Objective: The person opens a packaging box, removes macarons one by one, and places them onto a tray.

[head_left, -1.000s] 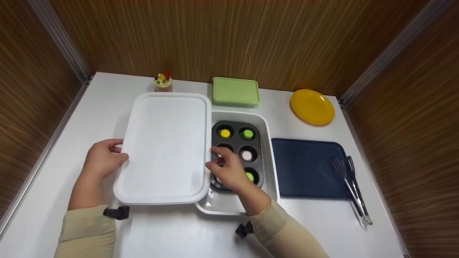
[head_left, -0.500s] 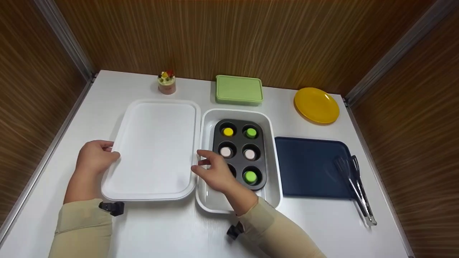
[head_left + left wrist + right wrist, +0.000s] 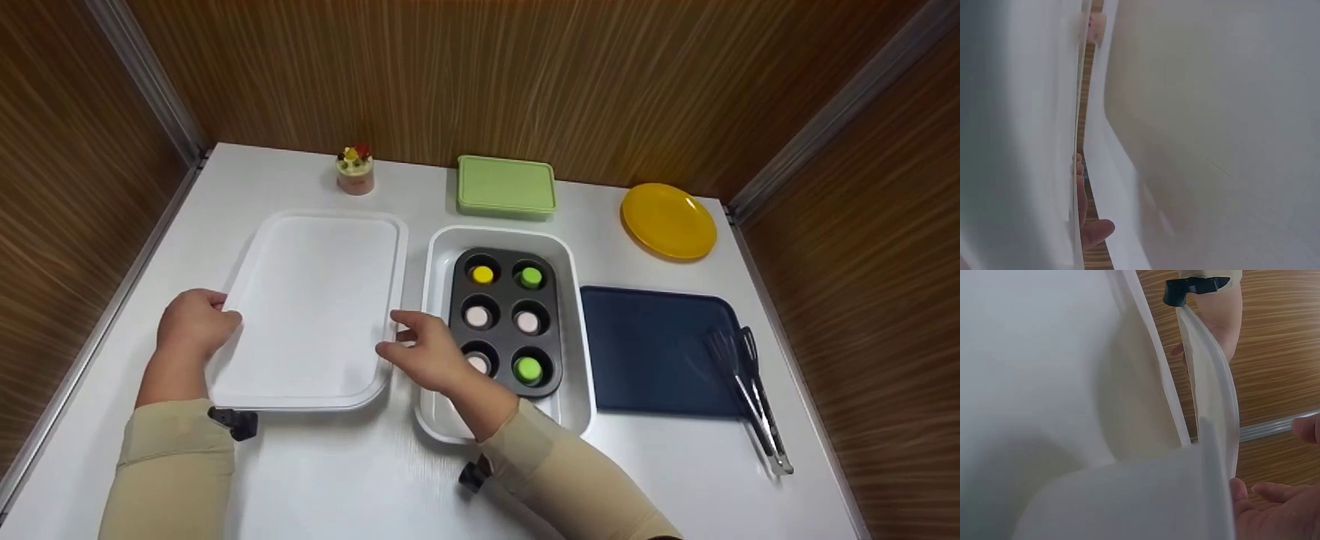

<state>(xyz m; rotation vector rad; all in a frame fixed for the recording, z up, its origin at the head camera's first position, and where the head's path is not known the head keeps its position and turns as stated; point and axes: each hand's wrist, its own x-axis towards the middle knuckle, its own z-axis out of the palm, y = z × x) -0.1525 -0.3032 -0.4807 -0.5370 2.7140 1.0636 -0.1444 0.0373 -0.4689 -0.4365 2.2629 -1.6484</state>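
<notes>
A large white rectangular lid (image 3: 315,307) with a raised rim is held low over the left part of the table. My left hand (image 3: 193,321) grips its left edge, thumb on top and fingers hidden beneath. At the right edge, my right hand (image 3: 424,349) holds the rim between thumb and fingertips; in the right wrist view its fingers (image 3: 1275,517) meet that edge. Right of the lid stands an uncovered white box (image 3: 427,270). Inside it lies a dark muffin tin (image 3: 504,292), whose cups hold small yellow, green and pale pink round pieces.
Behind the lid is a small dessert cup (image 3: 355,174). A green lidded container (image 3: 506,185) stands behind the box. Rightward lie a yellow plate (image 3: 669,221), a dark blue board (image 3: 652,352) and loop-headed metal utensils (image 3: 761,405) over the board's edge. Wooden walls enclose the table.
Both hands have carried the lid left and down, off the box. The box and tin now show fully except where my right arm covers them.
</notes>
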